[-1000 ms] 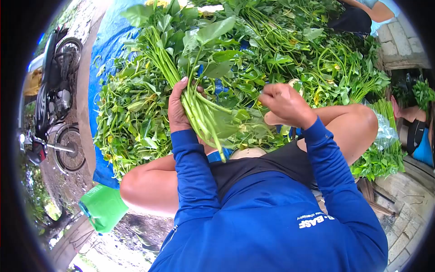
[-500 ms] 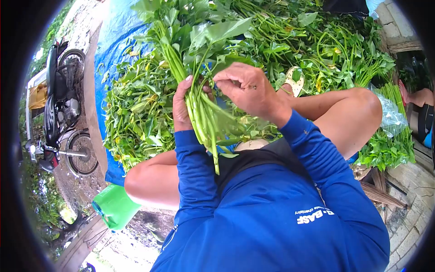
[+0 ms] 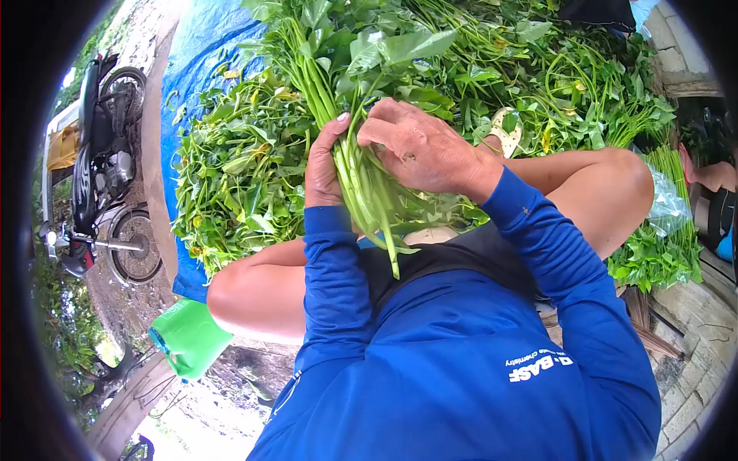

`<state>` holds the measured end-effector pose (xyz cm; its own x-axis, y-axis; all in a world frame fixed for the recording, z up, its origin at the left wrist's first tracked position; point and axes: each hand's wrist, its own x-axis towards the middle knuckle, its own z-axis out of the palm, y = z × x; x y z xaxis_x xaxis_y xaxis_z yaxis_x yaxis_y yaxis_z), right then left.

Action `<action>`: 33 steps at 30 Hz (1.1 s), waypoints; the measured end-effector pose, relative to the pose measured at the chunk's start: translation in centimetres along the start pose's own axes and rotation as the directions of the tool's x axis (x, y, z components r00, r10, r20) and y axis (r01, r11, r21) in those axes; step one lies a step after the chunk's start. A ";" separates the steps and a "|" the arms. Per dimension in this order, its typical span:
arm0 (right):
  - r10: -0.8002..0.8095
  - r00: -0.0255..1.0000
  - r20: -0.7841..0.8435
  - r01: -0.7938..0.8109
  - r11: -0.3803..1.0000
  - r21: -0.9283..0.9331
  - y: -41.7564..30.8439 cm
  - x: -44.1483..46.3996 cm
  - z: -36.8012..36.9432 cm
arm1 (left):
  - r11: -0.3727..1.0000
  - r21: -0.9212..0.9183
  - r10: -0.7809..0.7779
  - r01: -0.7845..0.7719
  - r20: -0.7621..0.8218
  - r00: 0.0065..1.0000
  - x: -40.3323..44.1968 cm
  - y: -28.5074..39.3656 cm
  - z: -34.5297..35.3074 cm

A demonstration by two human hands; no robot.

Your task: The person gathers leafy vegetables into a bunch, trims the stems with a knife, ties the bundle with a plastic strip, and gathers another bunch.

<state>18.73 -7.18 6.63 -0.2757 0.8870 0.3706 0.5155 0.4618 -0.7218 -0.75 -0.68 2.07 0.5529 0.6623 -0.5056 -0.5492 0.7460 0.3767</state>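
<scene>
A crinkled blue plastic sheet [image 3: 206, 46] lies under a broad heap of loose leafy green stems [image 3: 238, 173]. Over its near edge slants 1 long-stemmed green bunch [image 3: 314, 83], gripped by the left hand [image 3: 324, 165]; the right hand [image 3: 430, 150], fingers curled, is at its stems, its hold too hidden to tell.

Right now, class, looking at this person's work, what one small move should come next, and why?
Probably ease the longest stem upward with the right grip: its tip reaches past the other ends of the bunch, the left grip holds that bunch, and the right is close beside it.
</scene>
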 end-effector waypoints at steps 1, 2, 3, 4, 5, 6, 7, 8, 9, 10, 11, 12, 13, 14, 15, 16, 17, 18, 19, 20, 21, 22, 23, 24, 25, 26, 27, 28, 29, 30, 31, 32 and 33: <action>0.016 1.000 0.019 -0.015 1.000 -0.006 0.0 0.0 0.0 | 1.000 0.002 -0.012 0.012 0.001 1.000 0.1 -0.1 -0.2; 0.003 1.000 0.019 -0.002 1.000 -0.026 0.0 0.0 0.0 | 0.999 -0.017 -0.032 0.032 0.003 0.999 0.3 -0.1 -0.4; -0.010 1.000 0.019 0.011 0.999 -0.046 0.0 0.0 -0.1 | 0.999 0.001 -0.042 0.042 -0.004 0.999 0.3 -0.1 -0.5; -0.021 1.000 0.020 0.022 0.998 -0.065 0.0 -0.1 -0.2 | 0.998 0.020 -0.054 0.054 -0.012 0.998 0.3 -0.1 -0.6; -0.029 0.998 0.052 0.035 0.993 -0.116 -0.1 -0.2 -0.6 | 0.997 0.039 -0.064 0.065 -0.020 0.998 0.4 0.0 -0.6; -0.035 0.996 0.085 0.049 0.985 -0.166 -0.3 -0.5 -1.3 | 0.997 0.055 -0.044 0.045 -0.031 0.999 0.6 0.0 -0.8; -0.040 0.992 0.120 0.065 0.975 -0.215 -0.5 -0.7 -1.7 | 0.997 0.069 -0.023 0.026 -0.044 0.999 0.9 0.0 -1.1; 0.000 0.996 0.085 0.017 0.981 -0.195 -1.1 -1.0 -1.8 | 0.996 0.084 -0.002 0.006 -0.057 0.998 1.2 0.1 -1.3; 0.040 0.998 0.050 -0.030 0.984 -0.176 -2.0 -1.5 -1.9 | 0.995 0.101 0.020 -0.013 -0.067 0.998 1.4 0.1 -1.4; 0.079 0.997 0.016 -0.075 0.985 -0.155 -2.9 -2.0 -1.9 | 0.993 0.117 0.048 -0.035 -0.116 0.992 1.4 0.1 -1.2; 0.109 0.994 0.025 -0.104 0.982 -0.160 -3.5 -2.6 -1.8 | 0.993 0.110 0.061 -0.048 -0.117 0.991 1.4 0.1 -1.2; 0.141 0.990 0.032 -0.134 0.977 -0.167 -4.1 -3.4 -1.6 | 0.993 0.104 0.072 -0.060 -0.115 0.991 1.5 0.2 -1.3; 0.173 0.984 0.038 -0.163 0.971 -0.174 -4.7 -4.1 -1.4 | 0.992 0.099 0.084 -0.072 -0.114 0.990 1.6 0.3 -1.3; 0.180 0.983 0.047 -0.168 0.967 -0.190 -5.4 -4.9 -1.1 | 0.991 0.093 0.110 -0.097 -0.154 0.982 1.8 0.3 -1.1; 0.219 0.975 0.047 -0.207 0.960 -0.187 -6.5 -5.4 -1.3 | 0.987 0.112 0.131 -0.114 -0.154 0.979 1.8 0.4 -1.0; 0.258 0.965 0.048 -0.245 0.952 -0.184 -7.7 -5.8 -1.6 | 0.983 0.132 0.151 -0.131 -0.155 0.976 1.8 0.5 -1.1; 0.297 0.954 0.049 -0.284 0.942 -0.181 -8.6 -6.3 -1.8 | 0.977 0.152 0.171 -0.148 -0.155 0.973 1.8 0.6 -1.2; 0.334 0.940 0.069 -0.317 0.930 -0.185 -9.1 -7.0 -1.8 | 0.964 0.182 0.227 -0.194 -0.184 0.956 2.1 0.4 -1.5; 0.346 0.936 0.066 -0.333 0.930 -0.157 -9.8 -7.6 -2.0 | 0.965 0.169 0.231 -0.200 -0.193 0.954 2.4 0.5 -1.8; 0.358 0.932 0.065 -0.348 0.929 -0.129 -10.4 -8.1 -2.3 | 0.966 0.155 0.236 -0.207 -0.201 0.951 2.6 0.7 -2.1; 0.371 0.926 0.064 -0.364 0.926 -0.099 -10.9 -8.5 -2.9 | 0.967 0.141 0.239 -0.212 -0.211 0.948 2.6 0.9 -2.3; 0.388 0.914 0.120 -0.384 0.922 -0.057 -11.2 -8.7 -4.0 | 0.963 0.151 0.249 -0.221 -0.200 0.948 2.2 1.3 -2.1; 0.375 0.919 0.120 -0.378 0.926 -0.001 -11.1 -8.6 -5.4 | 0.971 0.125 0.226 -0.204 -0.201 0.953 2.1 1.6 -2.2; 0.362 0.924 0.121 -0.370 0.927 0.058 -10.8 -8.2 -6.9 | 0.973 0.110 0.223 -0.204 -0.203 0.954 1.9 1.8 -2.2; 0.348 0.930 0.118 -0.361 0.925 0.118 -10.3 -7.6 -7.8 | 0.974 0.099 0.220 -0.203 -0.203 0.954 1.7 2.0 -2.2; 0.309 0.950 0.034 -0.310 0.936 0.168 -9.4 -6.5 -8.1 | 0.976 0.098 0.211 -0.195 -0.202 0.956 1.6 2.1 -2.2; 0.317 0.948 0.007 -0.315 0.938 0.144 -8.4 -5.5 -7.9 | 0.979 0.097 0.197 -0.181 -0.198 0.960 1.4 2.1 -2.1; 0.326 0.945 -0.025 -0.321 0.940 0.113 -7.2 -4.5 -7.5 | 0.982 0.096 0.180 -0.164 -0.187 0.966 1.5 1.8 -1.7; 0.225 0.966 -0.129 -0.220 0.974 0.050 -5.4 -3.6 -5.7 | 0.981 0.095 0.185 -0.171 -0.175 0.967 1.4 1.6 -1.0; 0.184 0.975 -0.125 -0.191 0.980 -0.048 -4.4 -2.5 -4.6 | 0.982 0.102 0.177 -0.162 -0.168 0.970 1.3 1.2 -0.4; 0.131 0.974 -0.184 -0.139 0.990 -0.027 -2.5 -1.4 -2.4 | 0.982 0.107 0.173 -0.156 -0.167 0.971 1.1 1.0 0.0; 0.081 0.968 -0.237 -0.084 0.996 -0.003 -0.9 -0.8 -0.6 | 0.979 0.160 0.148 -0.126 -0.129 0.981 0.7 1.1 0.1; 0.087 0.975 -0.203 -0.092 0.996 -0.012 -0.1 -0.6 -0.2 | 0.980 0.150 0.151 -0.133 -0.119 0.981 0.8 0.8 -0.1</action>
<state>18.96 -7.82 6.58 -0.0592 0.9071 0.4168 0.5486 0.3784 -0.7455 -0.86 0.46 1.87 0.3853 0.7546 -0.5312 -0.5175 0.6533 0.5527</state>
